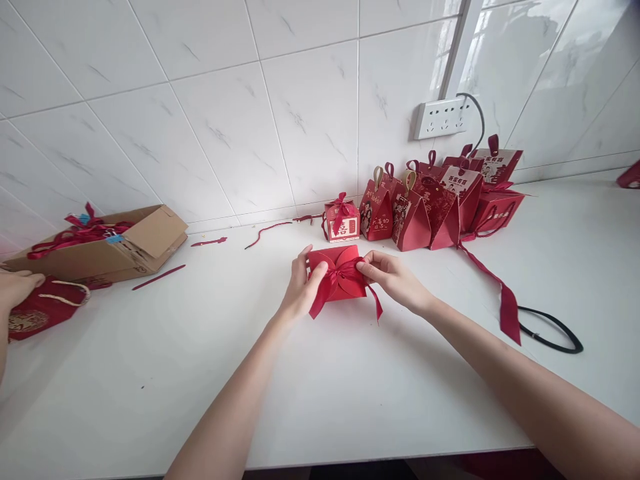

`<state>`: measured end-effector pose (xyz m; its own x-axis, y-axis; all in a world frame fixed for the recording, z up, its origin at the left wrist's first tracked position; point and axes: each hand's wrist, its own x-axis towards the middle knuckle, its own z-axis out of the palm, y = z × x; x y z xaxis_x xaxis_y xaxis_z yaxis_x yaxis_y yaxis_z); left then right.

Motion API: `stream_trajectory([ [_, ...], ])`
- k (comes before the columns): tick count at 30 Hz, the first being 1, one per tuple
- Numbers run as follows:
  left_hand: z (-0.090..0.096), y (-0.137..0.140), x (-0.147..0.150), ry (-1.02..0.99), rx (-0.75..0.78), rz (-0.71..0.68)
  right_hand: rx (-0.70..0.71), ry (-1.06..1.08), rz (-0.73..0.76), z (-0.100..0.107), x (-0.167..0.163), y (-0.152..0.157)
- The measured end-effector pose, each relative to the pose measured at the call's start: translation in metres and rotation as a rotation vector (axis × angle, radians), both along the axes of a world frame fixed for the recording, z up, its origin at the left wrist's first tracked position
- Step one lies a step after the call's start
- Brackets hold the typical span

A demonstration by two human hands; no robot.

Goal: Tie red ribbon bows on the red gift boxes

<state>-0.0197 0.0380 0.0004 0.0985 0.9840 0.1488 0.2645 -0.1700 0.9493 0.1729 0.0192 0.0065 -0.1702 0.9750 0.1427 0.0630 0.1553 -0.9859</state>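
A red gift box (pixel 345 291) with curved petal flaps sits on the white table between my hands. A dark red ribbon (pixel 323 297) is tied in a bow over its top, and its tails hang down the front. My left hand (pixel 303 283) is closed round the box's left side, thumb on the ribbon near the knot. At the right, my right hand (pixel 387 275) pinches the ribbon's bow loop between thumb and fingers. The box's underside is hidden.
Behind stand a small bowed box (pixel 343 223) and several red gift boxes (pixel 415 217). A cardboard box (pixel 125 250) of ribbons is at left, where another person's hand (pixel 17 287) touches a red pouch (pixel 45 307). A loose ribbon (pixel 500 300) and black loop (pixel 560 347) lie right.
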Motion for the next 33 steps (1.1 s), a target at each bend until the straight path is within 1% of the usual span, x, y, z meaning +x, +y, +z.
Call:
stream_trajectory([
  [3,0.001,0.006,-0.010,0.065,0.081,-0.029,0.001,0.009,-0.004,0.001,0.001,0.000],
  [7,0.008,0.007,-0.018,0.079,0.299,0.002,-0.013,0.009,-0.001,0.001,0.001,0.000],
  [10,0.014,0.004,-0.021,0.109,0.466,-0.061,-0.017,0.018,0.003,0.001,0.000,0.000],
  [12,0.017,0.001,-0.023,0.176,0.538,-0.110,-0.023,0.024,0.006,0.001,0.000,0.000],
  [15,0.019,0.001,-0.025,0.280,0.606,-0.123,-0.031,0.031,0.012,0.001,0.000,0.000],
  [20,0.018,0.005,-0.033,0.362,0.636,-0.072,-0.029,0.025,0.023,-0.001,0.001,0.001],
  [23,0.017,0.008,-0.033,0.375,0.688,-0.041,-0.027,0.010,0.009,-0.002,0.001,0.002],
  [27,0.014,0.007,-0.026,0.333,0.758,0.000,-0.023,-0.003,0.013,-0.003,0.000,0.002],
  [30,0.013,0.006,-0.022,0.334,0.858,0.005,-0.020,-0.011,0.019,-0.003,0.001,0.002],
  [33,0.011,0.005,-0.021,0.410,0.974,-0.008,-0.021,-0.013,0.021,-0.004,0.001,0.003],
])
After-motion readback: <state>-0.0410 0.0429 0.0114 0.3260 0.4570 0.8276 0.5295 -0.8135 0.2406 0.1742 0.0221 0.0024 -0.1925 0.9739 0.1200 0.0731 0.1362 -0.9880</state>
